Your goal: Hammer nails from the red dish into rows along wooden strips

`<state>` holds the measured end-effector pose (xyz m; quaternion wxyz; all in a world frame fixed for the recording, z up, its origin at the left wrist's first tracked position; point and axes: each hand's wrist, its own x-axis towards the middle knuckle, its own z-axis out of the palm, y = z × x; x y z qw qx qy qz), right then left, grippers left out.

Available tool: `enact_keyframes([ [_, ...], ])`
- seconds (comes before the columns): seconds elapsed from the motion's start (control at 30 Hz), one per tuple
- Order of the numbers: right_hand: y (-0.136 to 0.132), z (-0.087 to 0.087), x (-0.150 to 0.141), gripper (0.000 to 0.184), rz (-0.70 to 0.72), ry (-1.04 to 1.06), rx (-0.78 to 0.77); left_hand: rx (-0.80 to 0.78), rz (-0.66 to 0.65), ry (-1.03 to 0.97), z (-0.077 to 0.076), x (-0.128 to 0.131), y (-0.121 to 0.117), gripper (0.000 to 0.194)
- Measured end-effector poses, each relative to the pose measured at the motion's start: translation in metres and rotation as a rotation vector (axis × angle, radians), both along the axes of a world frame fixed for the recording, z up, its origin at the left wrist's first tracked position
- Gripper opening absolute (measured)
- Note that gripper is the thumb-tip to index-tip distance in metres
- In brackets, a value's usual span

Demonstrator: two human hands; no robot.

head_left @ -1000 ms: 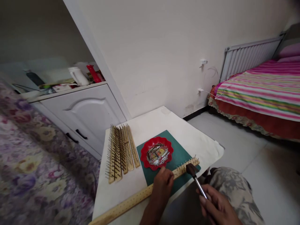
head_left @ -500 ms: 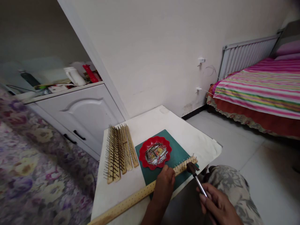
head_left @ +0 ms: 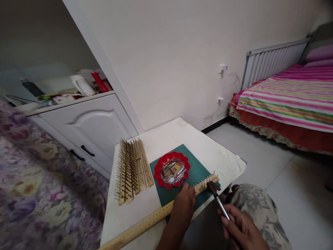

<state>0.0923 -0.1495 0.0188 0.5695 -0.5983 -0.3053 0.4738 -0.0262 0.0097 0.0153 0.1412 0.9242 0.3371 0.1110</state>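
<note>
My right hand [head_left: 240, 225] is wrapped round the shiny shaft of a hammer [head_left: 220, 203], whose dark head hovers close to the near edge of a long wooden strip [head_left: 148, 222]. Small holes dot the strip's left part, and nails [head_left: 204, 182] stand up from its right end. My left hand [head_left: 184, 201] is closed over the strip just left of those nails, fingertips pinched together; what they hold is hidden. Behind that hand a red scalloped dish [head_left: 158, 159] of loose nails [head_left: 175, 172] rests on a green mat [head_left: 199, 166].
Several nail-studded wooden strips [head_left: 127, 170] lie side by side at the left of the white table [head_left: 166, 132]. A white cabinet [head_left: 96, 128] and a floral curtain [head_left: 44, 184] are on the left. My patterned trouser knee [head_left: 256, 201] is beside the table's right edge.
Very little differs. My left hand's fingers have shifted slightly over the strip, and the hammer head has moved a touch; my right hand keeps the same grip.
</note>
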Motion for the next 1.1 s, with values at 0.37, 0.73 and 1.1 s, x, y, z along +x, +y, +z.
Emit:
enact_keyframes([
  [0.37, 0.001, 0.004, 0.000, 0.047, -0.015, -0.006, -0.012, -0.034, 0.012, -0.077, 0.000, 0.005, 0.001, 0.020],
  [0.73, 0.005, 0.007, -0.003, 0.043, 0.086, 0.001, 0.018, -0.144, 0.130, -0.335, -0.017, 0.009, -0.002, 0.017],
  [1.1, 0.020, 0.022, -0.010, 0.040, 0.169, -0.020, 0.028, -0.170, 0.155, -0.346, -0.021, 0.013, -0.003, 0.020],
])
